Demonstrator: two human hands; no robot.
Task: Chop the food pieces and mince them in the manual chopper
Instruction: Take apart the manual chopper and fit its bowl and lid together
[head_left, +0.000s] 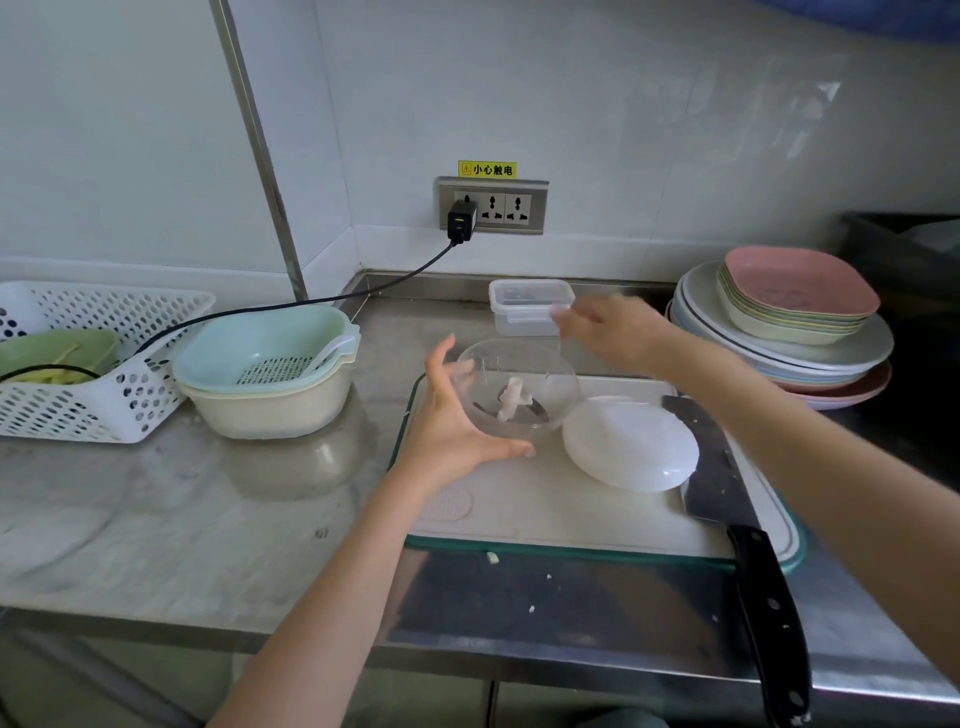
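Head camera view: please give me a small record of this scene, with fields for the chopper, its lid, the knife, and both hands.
chopper bowl: clear, on cutting board, blade inside, lid off
lid: white, on the board right of the bowl
knife: on the board's right edge, handle toward the person
left hand: open, cupping the bowl
right hand: near small clear container; grip unclear

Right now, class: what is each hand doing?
Left hand: open, cupped around the chopper bowl.
Right hand: blurred beside the clear container; grip cannot be told.

Clear chopper bowl (519, 384), white lid (628, 441), blk-handled cleaver (769, 613), teal-edged board (519, 545).
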